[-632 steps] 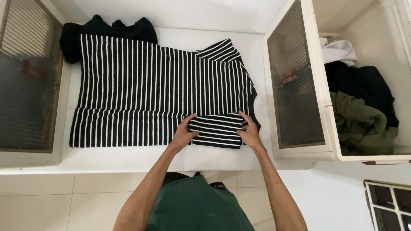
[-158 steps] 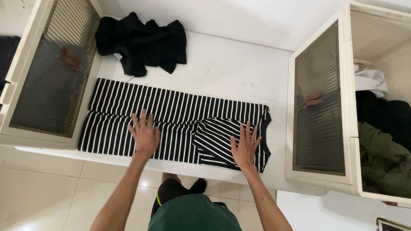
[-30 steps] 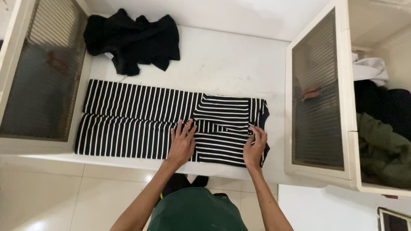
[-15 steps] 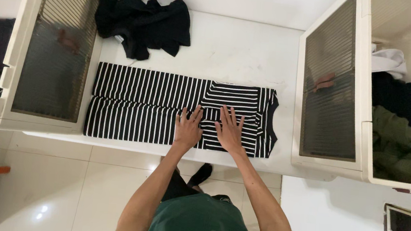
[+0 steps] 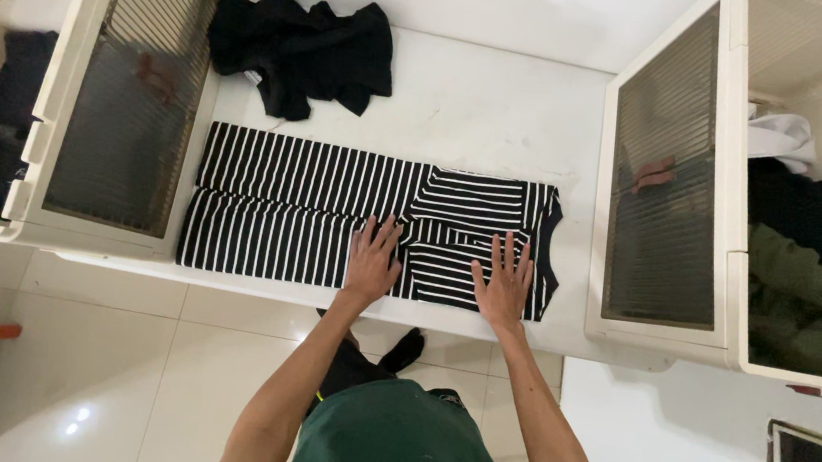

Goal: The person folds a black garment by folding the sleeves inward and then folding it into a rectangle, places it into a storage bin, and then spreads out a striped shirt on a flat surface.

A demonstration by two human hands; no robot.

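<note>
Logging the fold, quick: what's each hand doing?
Left hand: open, flat on the striped shirt.
Right hand: open, flat on it too.

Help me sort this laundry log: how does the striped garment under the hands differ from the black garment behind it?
The striped garment is black with white stripes; the black garment is plain dark. The striped one lies flat, folded into a long band, while the black one sits crumpled in a heap. The left hand and right hand press on the striped one; nothing touches the black one. Both lie on the white shelf.
</note>
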